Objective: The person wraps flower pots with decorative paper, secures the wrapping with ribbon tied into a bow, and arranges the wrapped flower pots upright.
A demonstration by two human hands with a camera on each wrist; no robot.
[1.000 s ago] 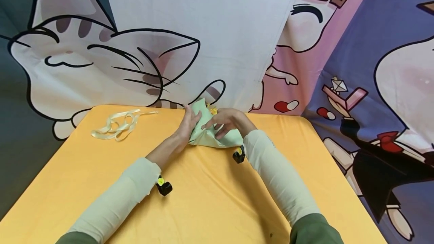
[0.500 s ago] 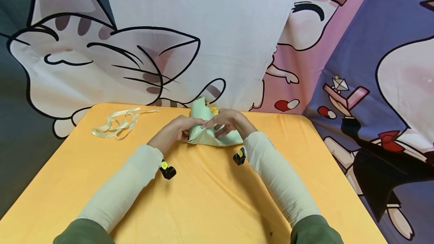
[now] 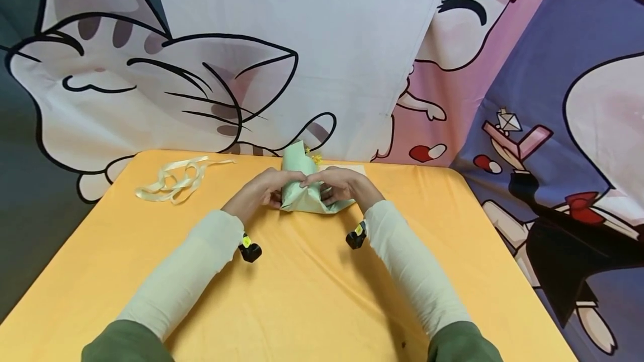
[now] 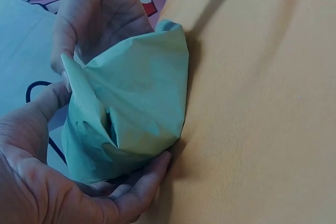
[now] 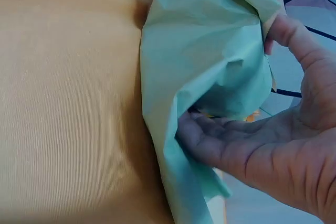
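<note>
A pale green sheet of wrapping paper [image 3: 303, 201] is rolled into a bundle near the table's far edge. Small yellow flowers [image 3: 316, 158] peek out behind it. My left hand [image 3: 259, 189] holds the bundle's left side, its thumb at the paper's upper edge and its fingers below, as the left wrist view shows. From the right, my right hand [image 3: 347, 183] grips the paper, with its thumb on the top edge and its fingers tucked under a loose fold [image 5: 184, 171]. Both thumbs nearly meet on top. Most of what the paper wraps is hidden.
A loose cream ribbon [image 3: 173, 180] lies in loops at the table's far left. Behind my right hand shows a pale flat piece [image 3: 354, 169]. The yellow-covered table [image 3: 292, 295] ends against a printed cloth backdrop [image 3: 347, 60].
My left hand has gone from lying upright along the bundle's left side to gripping it, thumb on top. The paper's right side has drawn inward, and the pale piece behind has come into view.
</note>
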